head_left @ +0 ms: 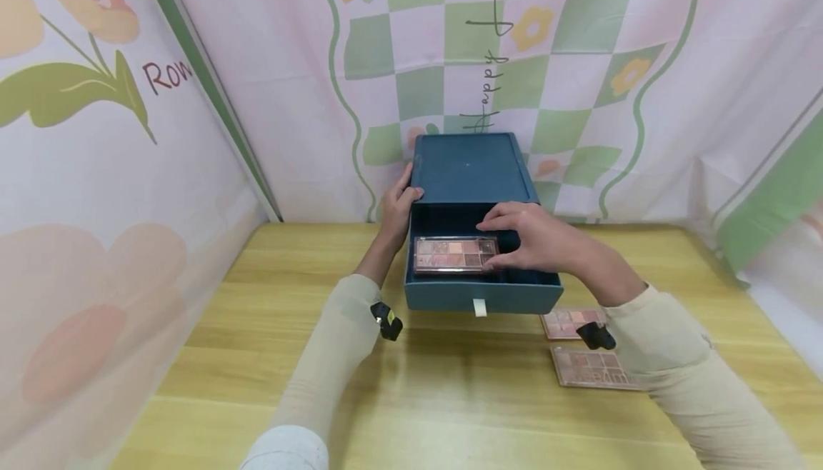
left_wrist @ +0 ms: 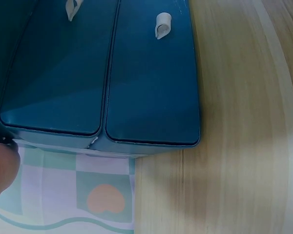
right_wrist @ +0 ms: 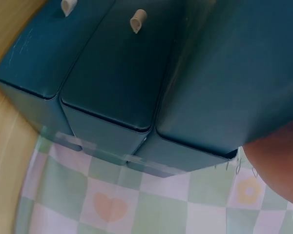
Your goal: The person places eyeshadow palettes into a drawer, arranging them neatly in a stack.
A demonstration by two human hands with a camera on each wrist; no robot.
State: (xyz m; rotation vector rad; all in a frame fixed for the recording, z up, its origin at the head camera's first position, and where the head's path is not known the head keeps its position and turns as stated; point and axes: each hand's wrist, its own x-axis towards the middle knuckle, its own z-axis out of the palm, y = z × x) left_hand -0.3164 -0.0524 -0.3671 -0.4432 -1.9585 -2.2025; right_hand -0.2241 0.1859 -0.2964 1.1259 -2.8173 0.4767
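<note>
Your left hand rests, fingers extended, against the blue drawer unit at centre frame; your right hand has its thumb at the right end of the makeup palette in the pulled-out drawer, gripping or not I cannot tell; two more palettes lie at lower right

head: above, forward-down | left wrist, right wrist: close, rolled sideways, both facing same drawer fronts
</note>
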